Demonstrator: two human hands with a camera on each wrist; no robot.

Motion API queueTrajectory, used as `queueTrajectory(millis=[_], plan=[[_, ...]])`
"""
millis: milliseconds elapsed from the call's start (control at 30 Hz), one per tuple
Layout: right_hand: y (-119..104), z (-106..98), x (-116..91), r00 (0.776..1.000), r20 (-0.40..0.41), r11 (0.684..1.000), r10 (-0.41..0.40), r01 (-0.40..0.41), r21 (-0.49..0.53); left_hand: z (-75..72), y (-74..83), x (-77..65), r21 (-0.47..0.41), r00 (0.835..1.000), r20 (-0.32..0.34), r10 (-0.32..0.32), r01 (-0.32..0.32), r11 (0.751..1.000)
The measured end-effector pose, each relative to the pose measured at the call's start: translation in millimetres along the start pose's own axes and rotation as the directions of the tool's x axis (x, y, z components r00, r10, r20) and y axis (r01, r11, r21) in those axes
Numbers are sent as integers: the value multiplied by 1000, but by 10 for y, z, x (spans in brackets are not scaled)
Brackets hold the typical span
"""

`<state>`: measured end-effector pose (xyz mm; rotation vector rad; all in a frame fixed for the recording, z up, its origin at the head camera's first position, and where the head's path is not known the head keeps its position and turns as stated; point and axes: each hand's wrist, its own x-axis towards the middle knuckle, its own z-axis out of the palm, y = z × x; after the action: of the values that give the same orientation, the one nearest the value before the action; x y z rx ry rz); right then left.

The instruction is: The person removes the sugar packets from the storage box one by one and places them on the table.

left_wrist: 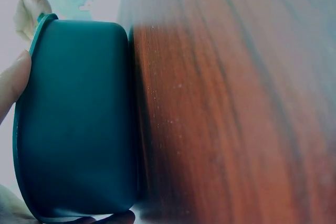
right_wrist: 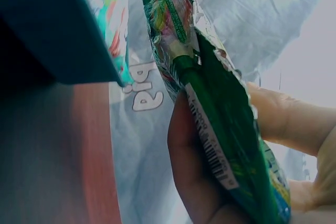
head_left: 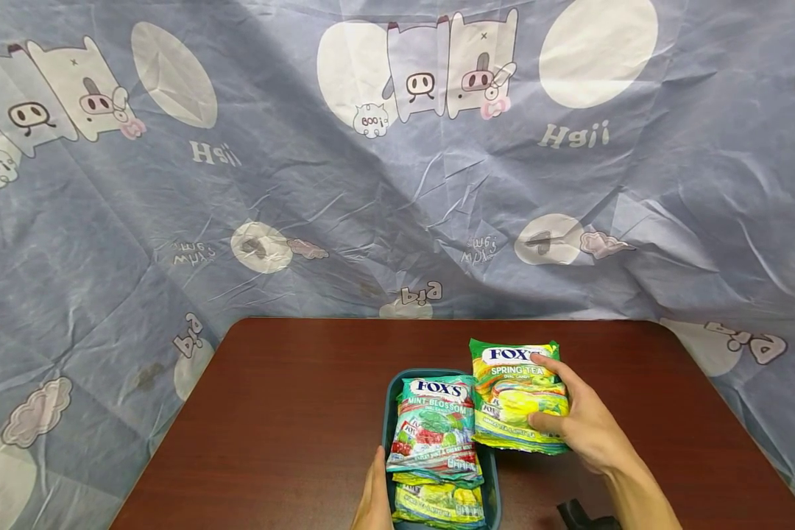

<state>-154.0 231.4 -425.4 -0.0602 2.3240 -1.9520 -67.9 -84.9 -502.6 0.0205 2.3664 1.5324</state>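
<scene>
A dark teal plastic bin (head_left: 493, 486) holds several candy bags, with a Fox's Mint Blossom bag (head_left: 433, 430) on top and a yellow bag (head_left: 440, 504) below it. My left hand (head_left: 374, 493) lies along the bin's left side, fingers straight; the left wrist view shows its thumb (left_wrist: 16, 77) at the rim and fingertips low by the wall. My right hand (head_left: 589, 423) pinches a yellow-green Fox's Spring Tea candy bag (head_left: 517, 401) by its right side, just right of the bin. In the right wrist view the bag's green back seam and barcode face the camera.
A dark brown wooden table (head_left: 291, 412) carries the bin. Grey-blue patterned cloth (head_left: 371, 191) hangs behind and around the table. A black object (head_left: 579, 515) shows near my right wrist at the front edge of the head view.
</scene>
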Motion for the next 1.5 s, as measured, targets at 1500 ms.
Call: queueTrajectory(millis=[1500], plan=[[754,-338,337,987,34,988,155,-155,-17,-25,-67,27,-79,997,57,-44,49,996]])
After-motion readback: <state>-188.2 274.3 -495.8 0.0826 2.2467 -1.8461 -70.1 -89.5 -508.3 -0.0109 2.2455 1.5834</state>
